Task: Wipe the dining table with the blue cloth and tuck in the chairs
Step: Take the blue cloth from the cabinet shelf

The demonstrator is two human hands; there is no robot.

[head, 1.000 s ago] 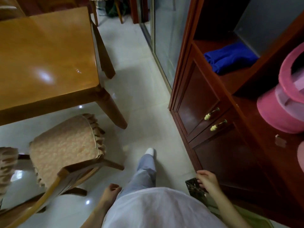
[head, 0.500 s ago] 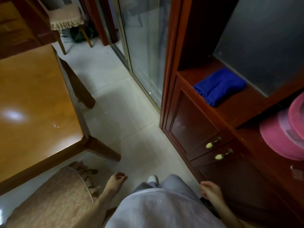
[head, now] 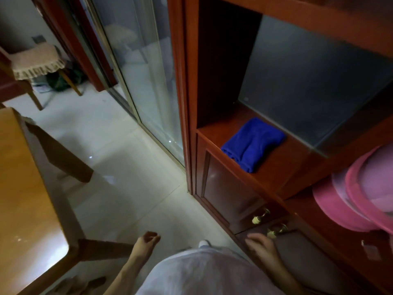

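No writing could be read.
A small pale tag (head: 369, 250) stuck to the dark wood cabinet (head: 225, 188) at the right was too blurred to tell whether it carried any print, and a grey plate (head: 38, 39) on the far wall was too small and dim to make out. The pink containers (head: 340, 209) on the cabinet's ledge showed only plain colour on the sides facing the camera.
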